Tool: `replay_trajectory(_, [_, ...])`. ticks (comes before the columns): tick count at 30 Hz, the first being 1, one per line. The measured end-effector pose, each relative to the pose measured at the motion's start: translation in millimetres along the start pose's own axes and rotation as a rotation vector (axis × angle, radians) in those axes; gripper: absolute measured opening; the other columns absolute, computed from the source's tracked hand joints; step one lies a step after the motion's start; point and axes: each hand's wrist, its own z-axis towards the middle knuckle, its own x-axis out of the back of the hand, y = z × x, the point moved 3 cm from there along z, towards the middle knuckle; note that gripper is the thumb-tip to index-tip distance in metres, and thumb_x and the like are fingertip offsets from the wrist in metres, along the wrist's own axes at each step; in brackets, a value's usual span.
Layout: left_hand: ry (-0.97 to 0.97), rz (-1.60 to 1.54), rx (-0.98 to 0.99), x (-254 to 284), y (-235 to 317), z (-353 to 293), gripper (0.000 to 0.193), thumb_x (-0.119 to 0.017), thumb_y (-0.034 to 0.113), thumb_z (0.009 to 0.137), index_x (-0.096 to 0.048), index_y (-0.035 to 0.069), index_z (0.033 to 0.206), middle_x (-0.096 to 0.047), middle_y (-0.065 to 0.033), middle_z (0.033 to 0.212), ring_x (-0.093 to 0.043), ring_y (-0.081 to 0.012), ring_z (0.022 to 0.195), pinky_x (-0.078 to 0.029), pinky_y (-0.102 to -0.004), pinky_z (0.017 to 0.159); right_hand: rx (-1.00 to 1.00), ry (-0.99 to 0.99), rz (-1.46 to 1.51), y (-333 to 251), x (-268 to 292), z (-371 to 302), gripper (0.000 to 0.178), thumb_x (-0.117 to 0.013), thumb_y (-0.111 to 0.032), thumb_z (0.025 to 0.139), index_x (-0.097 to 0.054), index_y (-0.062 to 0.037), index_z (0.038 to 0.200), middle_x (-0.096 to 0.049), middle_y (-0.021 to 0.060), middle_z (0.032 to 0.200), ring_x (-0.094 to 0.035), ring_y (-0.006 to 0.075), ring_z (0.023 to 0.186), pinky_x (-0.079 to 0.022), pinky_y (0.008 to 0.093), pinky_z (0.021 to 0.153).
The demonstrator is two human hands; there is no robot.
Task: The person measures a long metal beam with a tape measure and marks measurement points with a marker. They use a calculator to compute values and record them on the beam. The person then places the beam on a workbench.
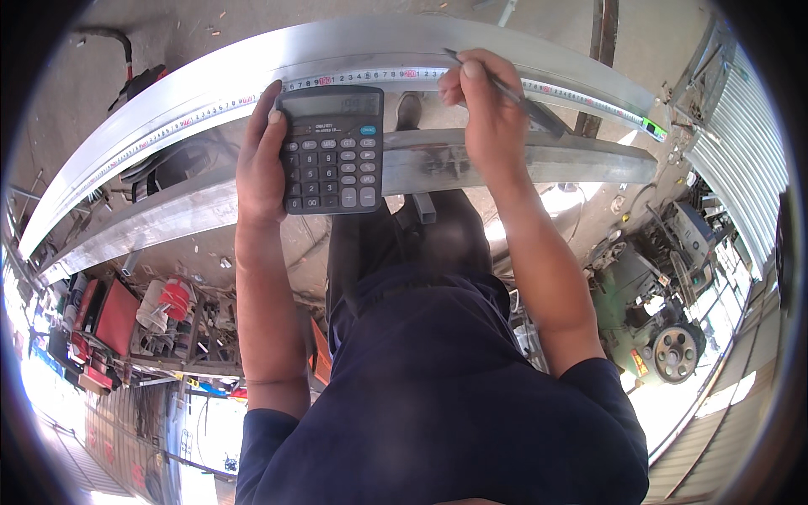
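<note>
My left hand [263, 172] grips a dark calculator [335, 156] by its left edge, keys facing up. The calculator's screen is too faint to read. A dark, thin marking tool, like a pencil [454, 57], is pinched in my right hand [492, 109], its tip pointing up and left over the metal. Beneath both hands runs a long silver metal bar [337, 40]. A tape measure blade [349, 77] lies stretched along this bar, partly hidden by the calculator and my right hand. Its green end piece [652, 128] shows at the right.
A second metal bar [438, 160] runs parallel, nearer to my body. A square tube end [423, 209] sticks out below it. At the lower left, a red box [116, 316] and tools crowd a rack. Green machinery with a wheel [675, 353] stands at the right.
</note>
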Motion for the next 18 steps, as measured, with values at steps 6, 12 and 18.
replay_trajectory(6, [-0.043, 0.018, -0.039, 4, -5, -6, 0.048, -0.046, 0.019, 0.109, -0.043, -0.001, 0.153, -0.062, -0.0144, 0.130, -0.064, -0.0156, 0.111, -0.053, -0.0293, 0.095, -0.215, -0.122, -0.015, -12, 0, -67, 0.022, -0.049, -0.018, 0.110, -0.054, -0.0016, 0.124, -0.068, 0.0108, 0.100, -0.064, 0.0146, 0.083, -0.054, 0.0291, 0.078])
replay_trajectory(12, [0.007, -0.036, -0.001, 1, -17, -17, 0.046, -0.047, 0.018, 0.108, -0.048, -0.001, 0.150, -0.061, -0.0151, 0.138, -0.064, -0.0191, 0.119, -0.052, -0.0314, 0.100, -0.326, -0.229, 0.018, -14, -8, -111, 0.022, -0.052, -0.019, 0.110, -0.053, -0.0037, 0.125, -0.066, 0.0109, 0.106, -0.065, 0.0151, 0.087, -0.054, 0.0298, 0.081])
replay_trajectory(18, [0.017, -0.028, -0.021, -7, -20, -22, 0.046, -0.048, 0.022, 0.109, -0.046, 0.000, 0.150, -0.064, -0.0151, 0.131, -0.066, -0.0190, 0.112, -0.055, -0.0309, 0.095, -0.314, -0.220, 0.022, -16, -4, -105, 0.025, -0.053, -0.020, 0.110, -0.052, -0.0028, 0.127, -0.067, 0.0112, 0.110, -0.065, 0.0146, 0.090, -0.054, 0.0298, 0.082])
